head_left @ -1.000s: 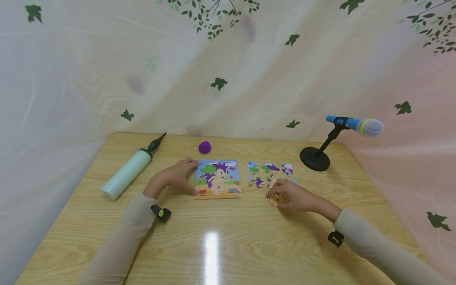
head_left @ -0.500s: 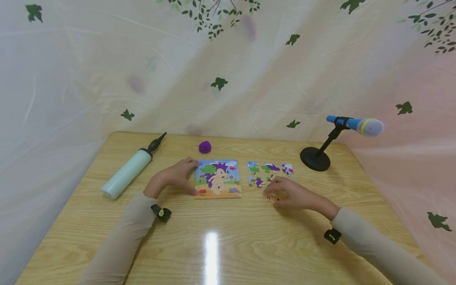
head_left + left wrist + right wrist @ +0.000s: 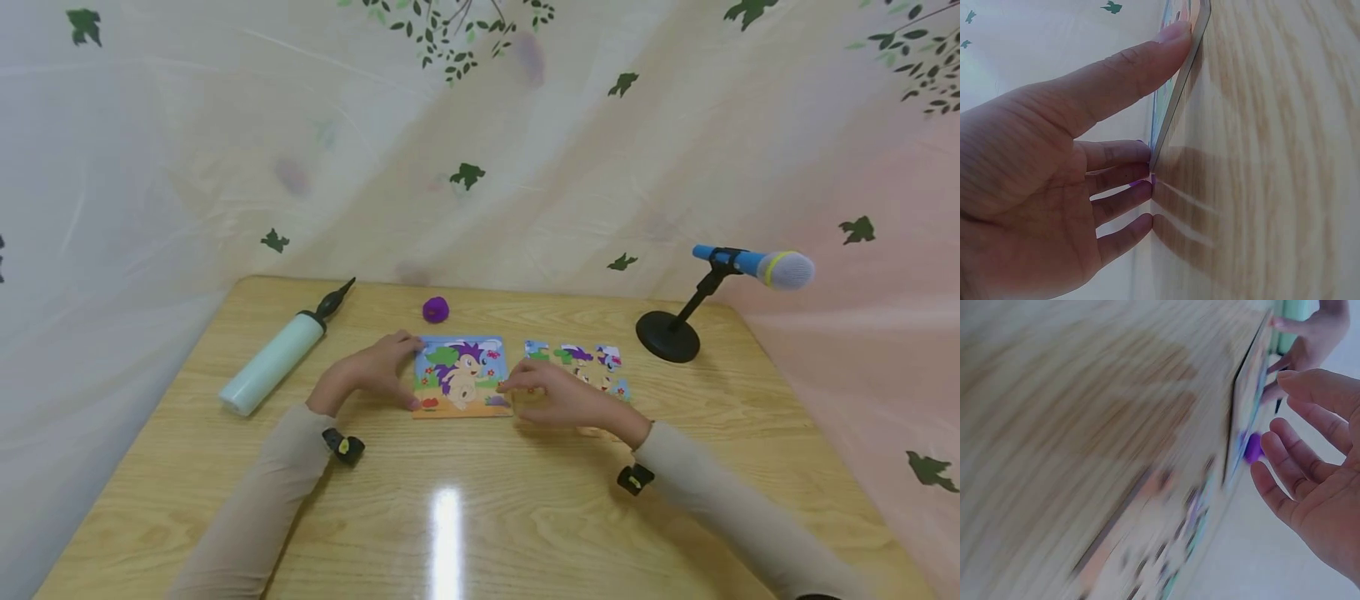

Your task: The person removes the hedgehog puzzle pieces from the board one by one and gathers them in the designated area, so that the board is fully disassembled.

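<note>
A hedgehog puzzle board (image 3: 461,379) lies flat on the wooden table in the head view. My left hand (image 3: 382,371) spans its left side; the thumb rests on the near left corner and the fingertips touch the far left part. Those fingers look fairly straight in the left wrist view, where the board's edge (image 3: 1179,87) shows. Just off the board's right edge hovers my right hand (image 3: 566,396). The right wrist view shows its fingers (image 3: 1316,412) spread, with nothing between them. Several loose puzzle pieces (image 3: 577,354) lie under and behind that hand, partly hidden.
A pale green hand pump (image 3: 273,362) with a black nozzle lies at the left. Behind the board sits a small purple rounded thing (image 3: 436,310). A blue toy microphone (image 3: 750,265) stands on a black round base (image 3: 667,336) at the back right. A printed curtain (image 3: 375,167) hangs behind the table.
My right hand has moved left from the near loose pieces to the board's right edge, and the orange piece it was over lies behind under the wrist. My left hand has stayed at the board.
</note>
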`<state>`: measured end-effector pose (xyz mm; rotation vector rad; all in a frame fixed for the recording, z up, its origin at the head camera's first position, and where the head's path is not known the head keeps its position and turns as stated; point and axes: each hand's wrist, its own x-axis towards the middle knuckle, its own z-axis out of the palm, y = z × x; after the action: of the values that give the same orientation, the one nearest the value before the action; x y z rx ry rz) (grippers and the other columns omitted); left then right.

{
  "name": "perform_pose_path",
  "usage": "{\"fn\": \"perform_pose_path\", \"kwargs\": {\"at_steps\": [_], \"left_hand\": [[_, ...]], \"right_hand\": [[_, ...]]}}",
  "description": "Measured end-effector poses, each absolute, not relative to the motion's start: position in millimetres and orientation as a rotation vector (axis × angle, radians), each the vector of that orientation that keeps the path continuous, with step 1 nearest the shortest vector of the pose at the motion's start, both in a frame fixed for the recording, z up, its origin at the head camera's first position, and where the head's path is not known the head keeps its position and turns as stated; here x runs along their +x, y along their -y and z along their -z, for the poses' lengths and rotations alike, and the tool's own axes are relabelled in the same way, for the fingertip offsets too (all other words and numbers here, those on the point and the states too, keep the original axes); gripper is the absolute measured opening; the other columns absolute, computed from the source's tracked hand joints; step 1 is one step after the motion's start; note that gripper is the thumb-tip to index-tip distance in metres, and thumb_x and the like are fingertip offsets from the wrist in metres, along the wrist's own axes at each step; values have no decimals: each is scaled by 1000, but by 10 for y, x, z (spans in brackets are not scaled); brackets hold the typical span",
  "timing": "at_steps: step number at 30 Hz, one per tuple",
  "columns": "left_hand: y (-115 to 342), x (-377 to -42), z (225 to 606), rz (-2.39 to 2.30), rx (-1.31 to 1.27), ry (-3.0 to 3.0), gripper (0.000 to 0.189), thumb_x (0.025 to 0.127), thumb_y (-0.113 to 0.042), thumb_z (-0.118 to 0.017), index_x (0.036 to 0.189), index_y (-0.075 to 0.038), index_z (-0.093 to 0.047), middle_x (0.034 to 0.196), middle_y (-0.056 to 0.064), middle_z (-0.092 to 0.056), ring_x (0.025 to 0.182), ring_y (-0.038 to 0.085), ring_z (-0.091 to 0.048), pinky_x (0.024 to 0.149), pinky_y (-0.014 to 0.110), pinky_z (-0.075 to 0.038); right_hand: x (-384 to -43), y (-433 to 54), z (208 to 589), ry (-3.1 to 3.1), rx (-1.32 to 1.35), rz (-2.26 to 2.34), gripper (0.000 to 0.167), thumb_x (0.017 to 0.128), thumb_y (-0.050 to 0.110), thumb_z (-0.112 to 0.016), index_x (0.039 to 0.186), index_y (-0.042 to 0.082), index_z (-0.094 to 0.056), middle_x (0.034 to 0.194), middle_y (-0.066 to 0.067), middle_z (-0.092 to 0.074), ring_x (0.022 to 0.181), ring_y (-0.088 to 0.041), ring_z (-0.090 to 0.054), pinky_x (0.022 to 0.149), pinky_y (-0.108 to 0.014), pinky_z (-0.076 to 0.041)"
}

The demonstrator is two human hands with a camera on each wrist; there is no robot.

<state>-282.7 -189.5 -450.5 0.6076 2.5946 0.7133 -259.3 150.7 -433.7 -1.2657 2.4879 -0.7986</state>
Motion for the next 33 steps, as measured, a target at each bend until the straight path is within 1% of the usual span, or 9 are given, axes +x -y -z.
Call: {"fn": "perform_pose_path", "kwargs": {"at_steps": [2,4,9,10,12,17,23,28,33], "left_hand": [[1884,-2831,4499,-714,602,-2591,102,77,-39,-88,157,-5,-35,159,21,-34,149,44,-30,123,63,-29],[1878,-2833,4493,-714,603,-2591,102,77,-39,-88,157,-5,-35,158,22,-34,149,44,-30,123,63,-29],[1880,-2833,4487,-707,622,-2595,102,77,-38,-89,157,-4,-36,157,22,-35,148,44,-32,122,63,-30],[1882,-2833,4490,-704,625,-2597,102,77,-39,-89,157,-4,-36,157,22,-35,147,44,-32,122,63,-30],[1883,-2838,4497,-703,628,-2598,101,77,-39,-89,156,-4,-36,157,22,-36,147,44,-33,122,63,-31],[1887,-2844,4505,-710,644,-2595,101,77,-38,-89,156,-3,-36,156,22,-36,147,44,-33,122,63,-31],[1893,-2837,4494,-732,673,-2588,100,77,-36,-88,156,-1,-36,154,22,-37,146,43,-34,123,61,-32],[1890,-2834,4492,-731,688,-2586,99,78,-34,-89,155,-1,-37,154,22,-38,146,42,-35,123,59,-32],[1892,-2823,4478,-720,676,-2584,98,78,-34,-88,155,-1,-37,156,21,-37,147,42,-33,123,59,-32]], "right_hand": [[-2595,-1387,4327,-2484,-1298,798,35,91,6,-73,125,6,-71,120,-12,-66,109,-29,-61,88,-47,-59],[-2613,-1274,4335,-2475,-1338,789,33,91,7,-74,124,5,-71,119,-12,-66,107,-29,-61,87,-45,-59],[-2677,-1025,4383,-2480,-1389,734,35,91,9,-75,125,7,-70,120,-10,-65,106,-25,-60,87,-38,-57],[-2687,-978,4392,-2480,-1403,730,35,90,10,-75,125,7,-71,120,-10,-65,108,-25,-60,89,-37,-57],[-2698,-884,4401,-2464,-1410,743,34,91,9,-74,125,7,-71,120,-10,-65,110,-25,-60,93,-39,-57],[-2717,-684,4398,-2427,-1410,754,33,91,8,-73,124,5,-71,119,-13,-65,109,-27,-60,92,-37,-57],[-2735,-530,4420,-2426,-1398,660,41,90,12,-75,130,5,-68,127,-12,-63,114,-24,-59,92,-29,-56],[-2758,-473,4463,-2423,-1347,632,46,91,16,-75,135,6,-65,134,-13,-61,111,-21,-59,86,-24,-56],[-2772,-451,4485,-2421,-1304,632,48,91,18,-75,137,8,-63,136,-11,-60,110,-19,-58,87,-24,-55]]}}
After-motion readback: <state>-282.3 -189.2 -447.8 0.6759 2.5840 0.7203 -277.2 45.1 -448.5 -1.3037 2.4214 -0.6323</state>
